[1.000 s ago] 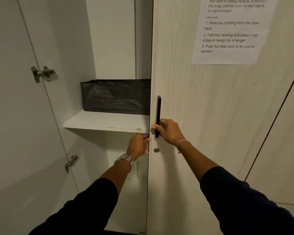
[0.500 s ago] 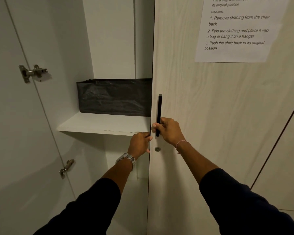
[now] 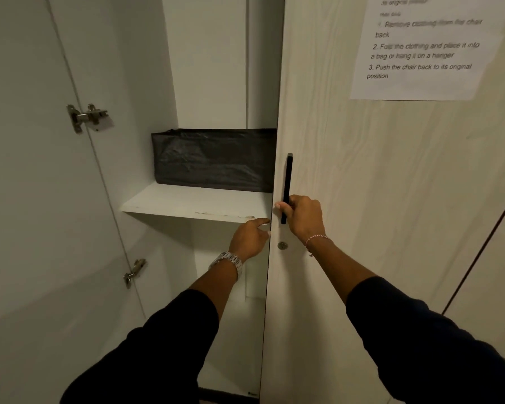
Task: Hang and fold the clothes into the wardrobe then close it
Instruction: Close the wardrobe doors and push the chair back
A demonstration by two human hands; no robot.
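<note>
Fingers of the right hand (image 3: 302, 217) curl round the black handle (image 3: 287, 182) on the door (image 3: 362, 228). Left hand (image 3: 250, 236) touches the door edge, fingers loose. Wardrobe (image 3: 204, 68) is half open.

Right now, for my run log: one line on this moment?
right hand grips door handle | left hand at door edge | black bag on shelf

- Right door (image 3: 362, 228): standing across the right half of the wardrobe opening, blocking entry there.
- Left door (image 3: 27, 199): lying swung wide, leaving the left half open.
- Black bag (image 3: 213, 160): filling the back of the shelf (image 3: 169, 199); a bare strip is running along the shelf front.
- Below the shelf: open space is showing.
- Left hand (image 3: 250, 237): sitting at the right door's edge, in the gap.
</note>
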